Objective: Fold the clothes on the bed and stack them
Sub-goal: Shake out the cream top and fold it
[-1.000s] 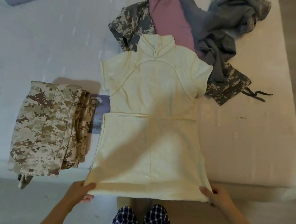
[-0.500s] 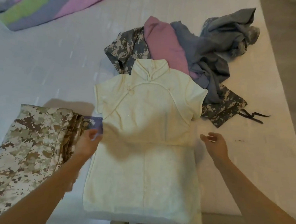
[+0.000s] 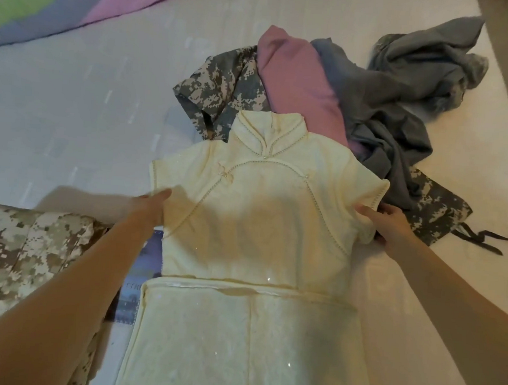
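Across the white bed (image 3: 71,119), both hands have left the hem and come up to the sleeves, well apart. The right hand (image 3: 386,222) pinches one sleeve of the dress (image 3: 259,222). The left hand (image 3: 152,204), blurred, meets the other sleeve, and I can't tell its grip. The dress lies flat, its skirt already doubled to the waist, so I'd say the sleeves fold in next. A camo stack (image 3: 17,251) waits on the left, with the unfolded pile (image 3: 372,110) beyond.

Cream dress (image 3: 256,222) flat on bed (image 3: 71,119). Right hand (image 3: 388,225) pinches one sleeve; left hand (image 3: 151,207), blurred, touches the other.
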